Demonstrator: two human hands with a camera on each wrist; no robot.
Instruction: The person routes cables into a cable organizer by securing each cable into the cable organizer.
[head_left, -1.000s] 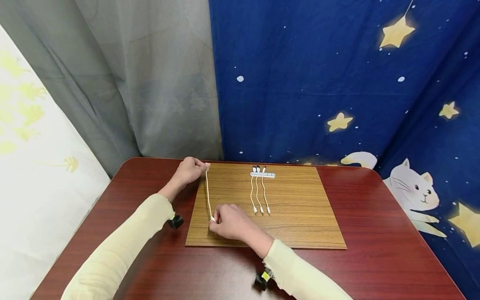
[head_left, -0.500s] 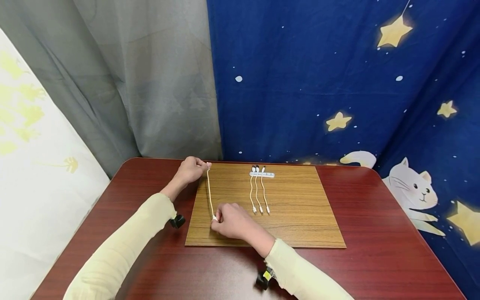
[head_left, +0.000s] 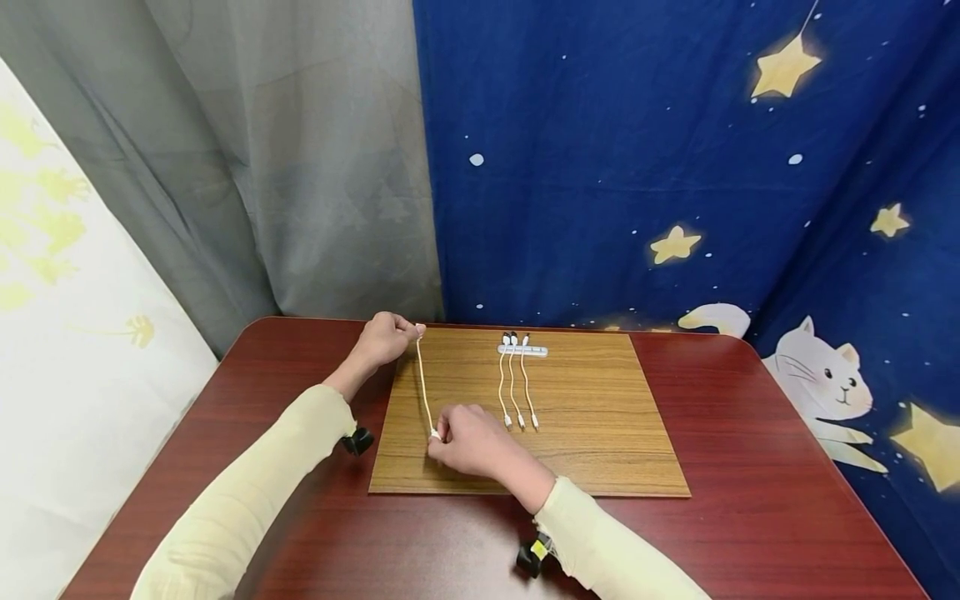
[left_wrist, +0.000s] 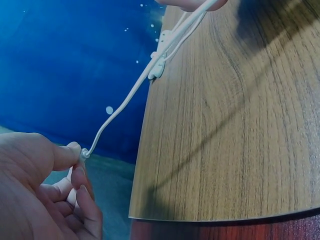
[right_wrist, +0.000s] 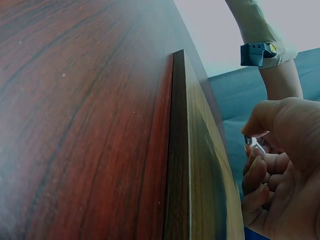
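Note:
A short white charging cable (head_left: pixel 424 385) stretches nearly straight between my two hands. My left hand (head_left: pixel 384 337) pinches its far end between thumb and index finger at the board's back left corner. Nearer the front, my right hand (head_left: pixel 471 440) pinches the other end, and a metal plug tip (right_wrist: pixel 247 140) shows between thumb and finger in the right wrist view. The cable casts a thin shadow on the board in the left wrist view. To the right, three similar white cables (head_left: pixel 512 383) lie side by side, their far ends in a pale cable clip strip (head_left: pixel 536 352).
Under the cables lies a rectangular wood-grain board (head_left: pixel 600 433) on a dark red table (head_left: pixel 750 467). A grey curtain (head_left: pixel 337 167) and a blue starry curtain (head_left: pixel 600 167) hang behind the table's back edge. The strip's right part holds no cable.
My right hand has shifted slightly to the right with its cable end, so the cable slants more. The left hand moved right only a little. The three cables in the strip stay put.

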